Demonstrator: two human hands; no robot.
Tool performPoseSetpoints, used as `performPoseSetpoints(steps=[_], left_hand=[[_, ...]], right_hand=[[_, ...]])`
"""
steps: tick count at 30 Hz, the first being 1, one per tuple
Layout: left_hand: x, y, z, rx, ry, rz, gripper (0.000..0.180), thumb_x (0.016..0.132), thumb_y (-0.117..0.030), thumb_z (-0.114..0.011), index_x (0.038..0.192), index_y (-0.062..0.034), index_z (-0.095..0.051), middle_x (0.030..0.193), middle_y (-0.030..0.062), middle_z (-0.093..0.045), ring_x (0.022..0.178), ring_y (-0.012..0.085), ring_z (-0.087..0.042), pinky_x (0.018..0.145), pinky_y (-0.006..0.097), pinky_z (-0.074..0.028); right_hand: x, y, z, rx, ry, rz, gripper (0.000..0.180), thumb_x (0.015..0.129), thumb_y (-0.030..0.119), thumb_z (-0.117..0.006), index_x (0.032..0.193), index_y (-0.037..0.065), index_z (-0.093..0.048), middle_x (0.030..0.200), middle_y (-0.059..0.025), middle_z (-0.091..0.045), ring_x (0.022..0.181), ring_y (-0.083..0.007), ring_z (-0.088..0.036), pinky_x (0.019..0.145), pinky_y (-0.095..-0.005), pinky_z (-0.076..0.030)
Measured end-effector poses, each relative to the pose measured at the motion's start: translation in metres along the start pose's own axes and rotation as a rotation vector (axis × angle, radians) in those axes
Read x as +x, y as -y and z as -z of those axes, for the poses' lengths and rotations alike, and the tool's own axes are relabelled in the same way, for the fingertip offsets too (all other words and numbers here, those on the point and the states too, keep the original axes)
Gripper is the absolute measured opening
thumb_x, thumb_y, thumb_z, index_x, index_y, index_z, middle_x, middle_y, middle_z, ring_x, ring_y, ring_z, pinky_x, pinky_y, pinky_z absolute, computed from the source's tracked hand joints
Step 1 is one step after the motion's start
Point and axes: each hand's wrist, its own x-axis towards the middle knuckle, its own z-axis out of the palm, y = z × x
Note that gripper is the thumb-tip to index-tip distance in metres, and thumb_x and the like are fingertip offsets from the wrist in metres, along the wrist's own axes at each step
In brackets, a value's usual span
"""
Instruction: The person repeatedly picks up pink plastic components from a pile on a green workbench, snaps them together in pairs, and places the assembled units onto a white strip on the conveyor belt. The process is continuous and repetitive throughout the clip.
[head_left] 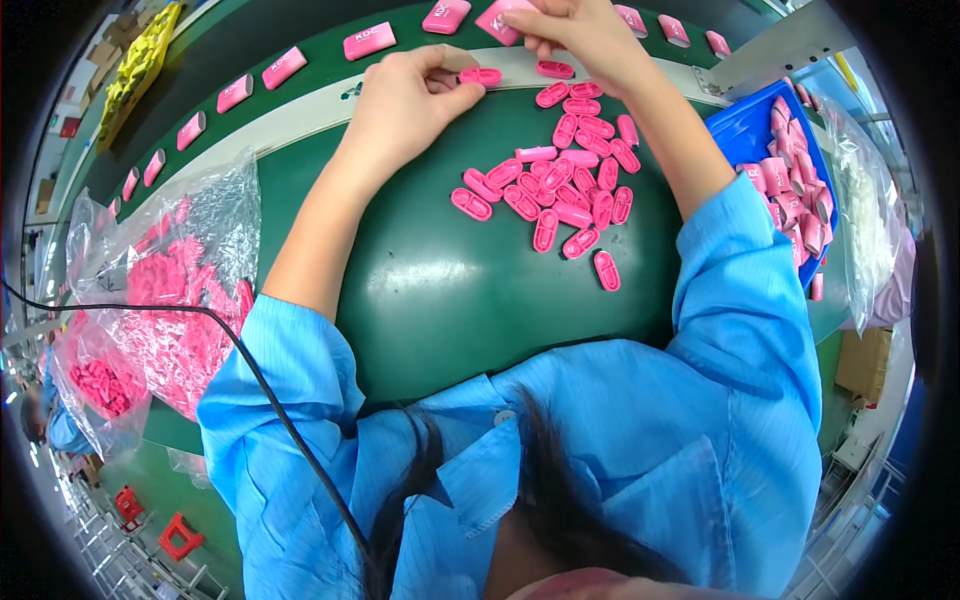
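Between the thumb and forefinger of my left hand (405, 105) is a small pink oval end cap (482, 76), held just over the white rail. My right hand (590, 42) pinches a flat pink plastic case (496, 24) by its edge, above the far green belt. Below and between my forearms, a loose cluster of pink oval caps (557, 176) lies on the green tabletop (450, 290), most with their hollow side up. One more pink cap (555, 69) rests by the rail, close to my right wrist.
Pink cases (284, 67) stand spaced along the far belt, behind the white rail (330, 108). To the right, a blue bin (735, 130) holds several pink sleeves beside a metal bracket (775, 48). Clear bags of pink parts (165, 290) lie left; a black cable (270, 385) crosses my left arm.
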Motion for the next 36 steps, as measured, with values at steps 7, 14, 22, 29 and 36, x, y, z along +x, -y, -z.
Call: performPoseSetpoints(steps=[7, 14, 22, 29, 36], left_hand=[[0.004, 0.008, -0.001, -0.653, -0.11, 0.209, 0.028, 0.081, -0.014, -0.074, 0.105, 0.0001, -0.067, 0.089, 0.003, -0.066, 0.078, 0.009, -0.058, 0.072, 0.023, -0.048], [0.001, -0.002, -0.012, -0.727, -0.161, 0.212, 0.032, 0.086, -0.011, -0.069, 0.111, 0.0084, -0.062, 0.101, 0.0133, -0.068, 0.086, 0.0146, -0.067, 0.078, 0.022, -0.056], [0.0, -0.005, -0.017, -0.701, -0.184, 0.114, 0.035, 0.087, -0.01, -0.068, 0.115, 0.0095, -0.06, 0.1, 0.0137, -0.068, 0.087, 0.0146, -0.067, 0.078, 0.022, -0.056], [-0.014, -0.034, -0.018, -0.096, -0.209, 0.022, 0.029, 0.089, -0.011, -0.059, 0.113, 0.0051, -0.058, 0.094, 0.0216, -0.068, 0.085, 0.0305, -0.068, 0.075, 0.035, -0.053], [-0.002, -0.014, -0.01, 0.472, -0.352, -0.229, 0.033, 0.088, -0.008, -0.058, 0.118, 0.0055, -0.055, 0.1, 0.0219, -0.066, 0.089, 0.0332, -0.066, 0.079, 0.037, -0.052]], right_hand=[[-0.034, 0.006, -0.016, 0.122, 0.083, -0.207, 0.024, 0.089, 0.012, -0.065, 0.11, 0.0, -0.059, 0.094, -0.006, -0.068, 0.075, -0.0089, -0.064, 0.061, -0.0185, -0.048], [-0.033, -0.013, -0.019, 0.435, 0.083, -0.152, 0.016, 0.09, 0.002, -0.06, 0.105, -0.003, -0.057, 0.1, -0.0113, -0.067, 0.087, -0.0171, -0.067, 0.077, -0.0239, -0.055], [-0.039, -0.005, -0.026, 0.298, -0.03, -0.088, 0.018, 0.088, 0.0, -0.063, 0.103, -0.005, -0.056, 0.097, -0.0132, -0.067, 0.083, -0.018, -0.068, 0.074, -0.0256, -0.057], [-0.04, 0.007, -0.028, 0.142, -0.03, -0.066, 0.017, 0.088, -0.001, -0.063, 0.103, -0.005, -0.057, 0.095, -0.0129, -0.068, 0.081, -0.0173, -0.068, 0.071, -0.0242, -0.056], [-0.005, -0.012, -0.024, 0.279, -0.036, -0.165, 0.02, 0.088, 0.0, -0.062, 0.105, -0.009, -0.058, 0.096, -0.0149, -0.067, 0.081, -0.0184, -0.068, 0.071, -0.0243, -0.057]])
